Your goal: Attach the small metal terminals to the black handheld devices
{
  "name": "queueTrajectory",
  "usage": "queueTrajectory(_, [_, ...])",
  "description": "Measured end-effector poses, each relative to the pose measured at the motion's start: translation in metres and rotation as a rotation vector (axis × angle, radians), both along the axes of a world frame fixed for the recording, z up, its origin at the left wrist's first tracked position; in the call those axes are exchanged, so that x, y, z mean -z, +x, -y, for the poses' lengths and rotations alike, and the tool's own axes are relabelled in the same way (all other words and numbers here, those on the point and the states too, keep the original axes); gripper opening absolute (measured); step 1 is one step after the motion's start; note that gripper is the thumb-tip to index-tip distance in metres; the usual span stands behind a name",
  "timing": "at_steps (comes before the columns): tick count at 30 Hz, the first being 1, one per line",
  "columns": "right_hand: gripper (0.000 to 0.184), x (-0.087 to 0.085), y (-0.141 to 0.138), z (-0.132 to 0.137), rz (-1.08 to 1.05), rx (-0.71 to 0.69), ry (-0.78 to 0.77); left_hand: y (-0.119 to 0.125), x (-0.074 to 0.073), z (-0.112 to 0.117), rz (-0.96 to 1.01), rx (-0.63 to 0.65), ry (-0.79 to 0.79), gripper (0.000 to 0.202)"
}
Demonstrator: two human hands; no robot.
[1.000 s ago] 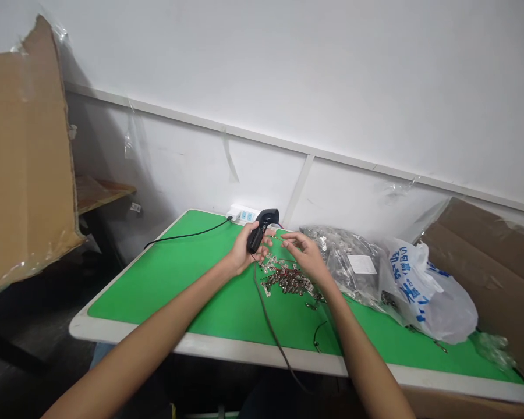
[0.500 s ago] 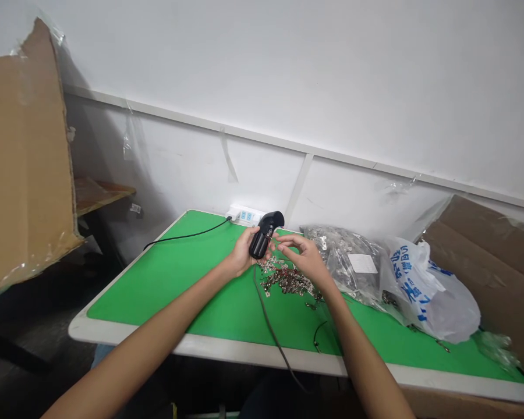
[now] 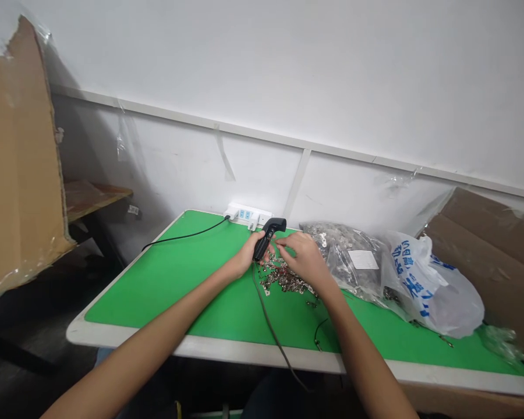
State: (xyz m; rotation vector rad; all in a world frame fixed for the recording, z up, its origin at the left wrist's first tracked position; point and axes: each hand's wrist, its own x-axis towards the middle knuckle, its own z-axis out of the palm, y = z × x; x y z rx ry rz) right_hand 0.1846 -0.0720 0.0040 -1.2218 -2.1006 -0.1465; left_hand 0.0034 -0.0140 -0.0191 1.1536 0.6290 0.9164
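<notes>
My left hand [image 3: 248,257] grips a black handheld barcode scanner [image 3: 267,235] by its handle, with the head tilted up and to the right. My right hand [image 3: 299,260] hangs just to the right of the scanner, its fingers curled and pinched close to it. Whether those fingers hold a small part is hidden. Directly below both hands lies a loose pile of small metal terminals [image 3: 285,280] on the green mat. The scanner's dark cable [image 3: 266,314] drops from my left hand across the mat and over the front edge.
The green-topped table [image 3: 157,291] has a white rim. A black cord runs to a power strip [image 3: 247,214] by the wall. To the right lie a clear bag of metal parts [image 3: 349,259] and a white printed plastic bag [image 3: 432,288]. Cardboard sheets [image 3: 20,163] stand at the left.
My right hand has moved left, closer to the scanner and over the pile. The scanner has turned, its head now pointing further right. The view has shifted slightly.
</notes>
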Motion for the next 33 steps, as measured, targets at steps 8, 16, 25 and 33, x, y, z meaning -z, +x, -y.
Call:
queueTrajectory(8, [0.024,0.005,-0.011,0.003,0.084,0.073,0.009,0.004,0.009,-0.003,-0.143,-0.016,0.152,0.052])
queueTrajectory(16, [0.024,0.003,-0.014,0.006,0.226,0.155,0.142,0.005,0.016,-0.006,-0.183,-0.037,0.201,0.048])
queueTrajectory(25, [0.027,0.002,-0.018,0.010,0.248,0.156,0.146,0.001,0.017,0.006,-0.156,-0.064,0.290,0.043])
queueTrajectory(33, [0.026,0.004,-0.018,0.009,0.288,0.170,0.228,0.003,0.015,0.011,-0.185,-0.057,0.332,0.042])
